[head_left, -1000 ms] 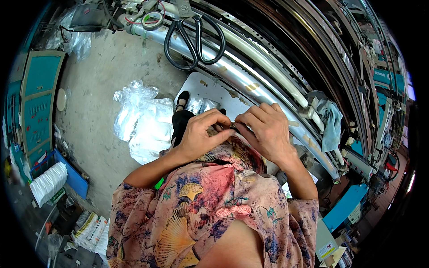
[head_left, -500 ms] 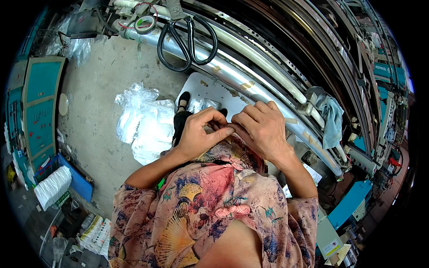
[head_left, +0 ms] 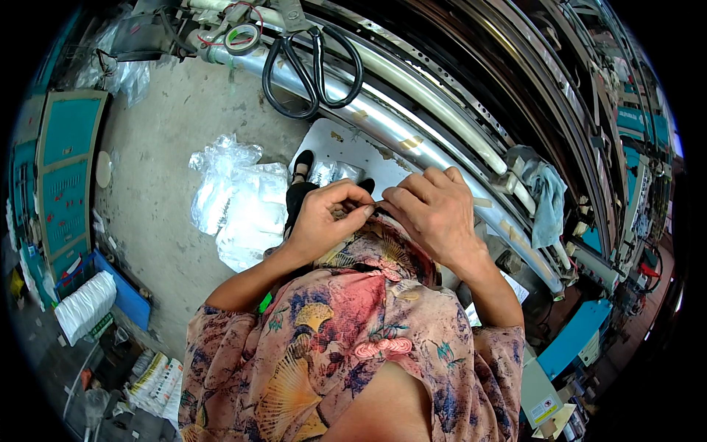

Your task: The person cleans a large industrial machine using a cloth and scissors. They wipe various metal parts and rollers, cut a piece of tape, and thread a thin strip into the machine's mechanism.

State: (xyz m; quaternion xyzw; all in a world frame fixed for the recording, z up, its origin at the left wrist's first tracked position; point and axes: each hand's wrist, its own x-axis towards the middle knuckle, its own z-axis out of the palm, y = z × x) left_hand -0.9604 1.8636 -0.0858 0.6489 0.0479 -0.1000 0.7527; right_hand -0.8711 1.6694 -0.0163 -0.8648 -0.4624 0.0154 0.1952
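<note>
My left hand (head_left: 328, 221) and my right hand (head_left: 436, 215) meet in front of my patterned shirt (head_left: 331, 324). Both are closed, thumbs and fingertips pinched. A thin dark sliver shows between the fingertips, too small to name. Beyond them, a pair of scissors with large black handles (head_left: 319, 81) lies over a silver roller (head_left: 398, 132) of the machine, blades pointing away. A roll of tape (head_left: 241, 40) rests left of the scissors. The nearest thing to my right hand, apart from the shirt, is the roller bar running past it.
Clear plastic packages (head_left: 247, 202) lie on the concrete floor (head_left: 169, 147) left of my feet. Teal metal cabinets (head_left: 66, 184) stand at the far left, beside a blue bin (head_left: 136, 298). A blue-grey cloth (head_left: 546, 199) hangs from the machine at the right.
My left fingertips have drawn slightly left, away from the right ones, and the left thumb has pulled back. My right hand has shifted a little to the right. The scissors have not moved.
</note>
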